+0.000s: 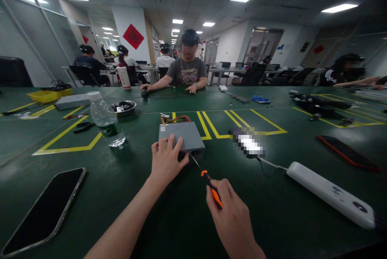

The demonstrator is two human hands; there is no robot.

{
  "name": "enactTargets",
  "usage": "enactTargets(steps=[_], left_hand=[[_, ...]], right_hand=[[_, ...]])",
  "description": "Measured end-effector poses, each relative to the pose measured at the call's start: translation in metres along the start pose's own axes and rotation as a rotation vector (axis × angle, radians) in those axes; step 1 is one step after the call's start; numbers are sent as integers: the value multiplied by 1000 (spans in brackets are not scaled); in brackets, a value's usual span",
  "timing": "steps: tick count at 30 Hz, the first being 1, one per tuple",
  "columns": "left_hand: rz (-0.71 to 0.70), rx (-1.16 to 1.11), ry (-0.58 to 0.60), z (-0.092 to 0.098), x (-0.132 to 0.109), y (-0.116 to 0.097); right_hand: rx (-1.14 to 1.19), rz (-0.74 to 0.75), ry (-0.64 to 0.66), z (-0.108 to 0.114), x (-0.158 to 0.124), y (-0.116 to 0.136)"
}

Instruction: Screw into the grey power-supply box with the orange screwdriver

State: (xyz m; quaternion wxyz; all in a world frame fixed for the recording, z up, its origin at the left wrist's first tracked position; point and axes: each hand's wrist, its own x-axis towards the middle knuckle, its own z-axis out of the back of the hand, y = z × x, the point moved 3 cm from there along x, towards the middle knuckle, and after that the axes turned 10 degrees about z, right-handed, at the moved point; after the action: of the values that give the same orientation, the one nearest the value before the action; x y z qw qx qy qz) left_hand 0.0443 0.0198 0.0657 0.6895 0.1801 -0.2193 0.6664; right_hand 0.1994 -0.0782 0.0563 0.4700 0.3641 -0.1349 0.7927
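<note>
A grey computer power supply unit (184,135) lies on the green table, with a bundle of coloured wires (178,119) at its far side. My left hand (167,158) grips it, fingers spread across the top and thumb at the near edge. My right hand (230,208) is closed around the orange and black handle of a screwdriver (213,189). The thin shaft points up and left, and its tip meets the near face of the unit beside my left thumb. Whether the tip sits in a screw is too small to tell.
Left stand a water bottle (106,124), a metal bowl (126,108) and a phone (45,210). Right lie a white power strip (329,192), a blurred lit device (249,144) and a red-edged phone (346,152). A person (188,69) sits opposite, one hand on a dark object.
</note>
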Motion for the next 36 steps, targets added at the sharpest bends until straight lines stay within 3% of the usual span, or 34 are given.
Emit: enactTargets(steps=[8, 13, 20, 23, 26, 31, 36], left_hand=[[-11, -9, -12, 1, 0, 1], [-7, -18, -20, 1, 0, 1], [-7, -15, -25, 2, 0, 1], [-4, -9, -20, 1, 0, 1], [-4, -8, -19, 1, 0, 0], [-4, -9, -16, 1, 0, 0], [0, -8, -16, 1, 0, 1]], right_hand=[[88, 10, 51, -9, -12, 17], [41, 24, 22, -11, -16, 12], [103, -6, 117, -15, -22, 13], [26, 86, 106, -13, -23, 20], [-120, 303, 50, -4, -18, 22], [-214, 347, -45, 13, -1, 7], [-161, 382, 41, 19, 6, 3]])
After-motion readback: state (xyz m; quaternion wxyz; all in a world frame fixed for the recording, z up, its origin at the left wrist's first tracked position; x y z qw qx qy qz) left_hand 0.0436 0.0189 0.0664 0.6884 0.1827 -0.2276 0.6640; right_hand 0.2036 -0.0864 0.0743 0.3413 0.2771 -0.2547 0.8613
